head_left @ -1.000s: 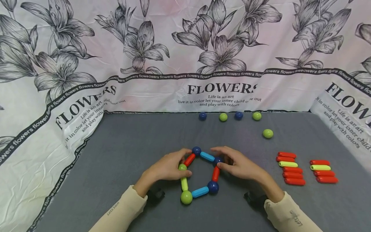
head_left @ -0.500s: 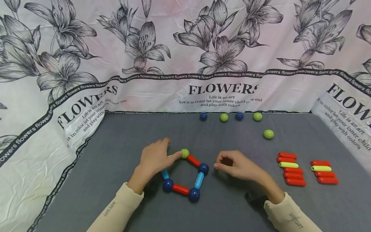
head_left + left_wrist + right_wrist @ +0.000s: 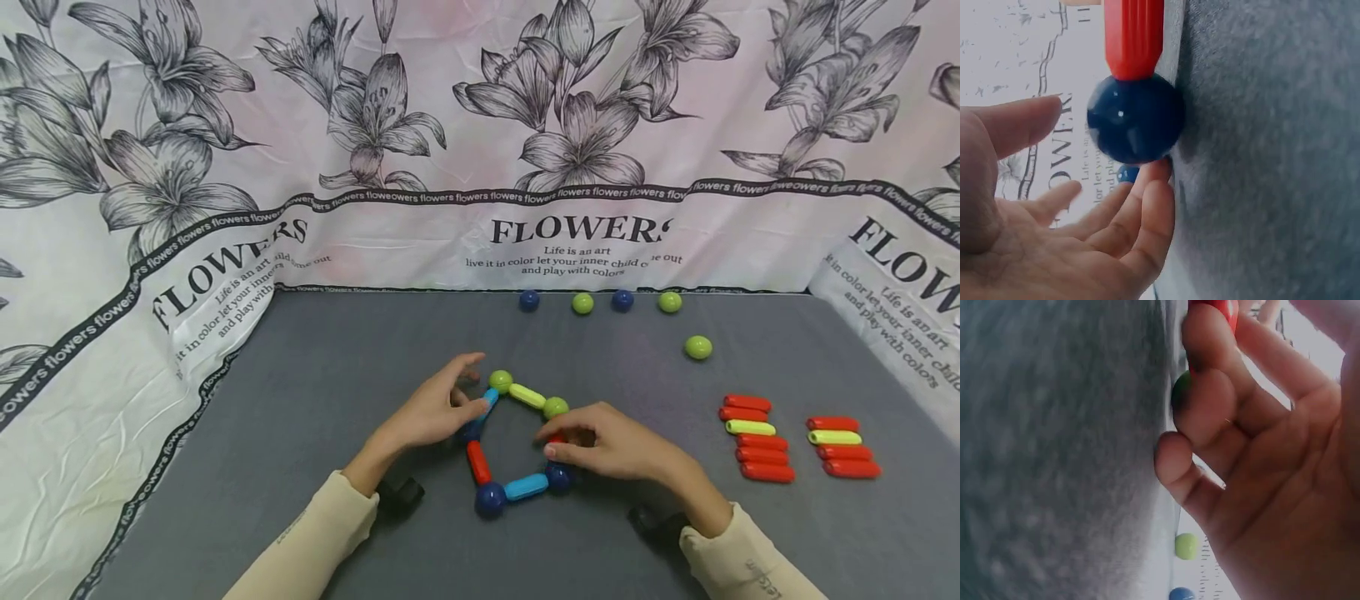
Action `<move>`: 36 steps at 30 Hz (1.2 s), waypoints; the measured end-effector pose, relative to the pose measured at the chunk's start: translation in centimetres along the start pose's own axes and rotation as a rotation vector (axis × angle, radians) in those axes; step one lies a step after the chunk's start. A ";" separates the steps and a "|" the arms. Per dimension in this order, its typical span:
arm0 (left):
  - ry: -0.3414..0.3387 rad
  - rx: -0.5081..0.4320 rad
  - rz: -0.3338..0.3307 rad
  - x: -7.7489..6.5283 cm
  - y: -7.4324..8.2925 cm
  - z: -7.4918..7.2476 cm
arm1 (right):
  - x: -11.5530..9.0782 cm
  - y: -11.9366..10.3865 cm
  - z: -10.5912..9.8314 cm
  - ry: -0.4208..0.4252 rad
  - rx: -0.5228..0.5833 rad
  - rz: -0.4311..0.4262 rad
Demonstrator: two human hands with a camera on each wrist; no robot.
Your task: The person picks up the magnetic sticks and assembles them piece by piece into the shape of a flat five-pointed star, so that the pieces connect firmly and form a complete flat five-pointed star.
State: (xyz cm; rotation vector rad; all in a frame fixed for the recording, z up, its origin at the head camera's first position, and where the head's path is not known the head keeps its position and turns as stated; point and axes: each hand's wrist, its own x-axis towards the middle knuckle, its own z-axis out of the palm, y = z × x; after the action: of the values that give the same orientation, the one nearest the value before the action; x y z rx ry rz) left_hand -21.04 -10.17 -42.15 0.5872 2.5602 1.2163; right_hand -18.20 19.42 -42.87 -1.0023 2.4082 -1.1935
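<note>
A closed ring of balls and rods lies on the dark grey table in the head view. Its far corner is a green ball, joined by a yellow-green rod to another green ball. Nearer are a light-blue rod, a dark blue ball and a red rod. My left hand is at the ring's left side, thumb over the other light-blue rod; fingers spread behind a blue ball. My right hand, fingers loosely bent, partly covers a red rod at the right side.
Loose blue and green balls line the table's back edge, with a green ball nearer. Two columns of red and yellow-green rods lie on the right. A flower-printed cloth hangs behind.
The ring has turned on the table, its green balls now at the far side. My left hand moved left, then back right; the right hand drew off and returned to the ring's right side.
</note>
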 end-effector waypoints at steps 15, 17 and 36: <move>-0.233 0.118 0.049 -0.4 -0.5 -0.4 | 0.0 1.5 0.1 0.173 -0.117 0.171; -0.225 0.121 0.042 -0.5 -0.3 -0.3 | 0.1 1.4 0.2 0.168 -0.116 0.176; -0.043 0.331 -0.005 -0.8 1.0 2.3 | 0.0 0.8 1.2 0.180 -0.174 0.198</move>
State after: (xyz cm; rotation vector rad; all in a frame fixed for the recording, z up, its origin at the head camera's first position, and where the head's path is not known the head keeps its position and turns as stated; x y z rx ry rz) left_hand -19.16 -8.40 -42.77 0.6643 2.7421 0.7706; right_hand -17.94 19.04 -44.22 -0.7057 2.7167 -1.0599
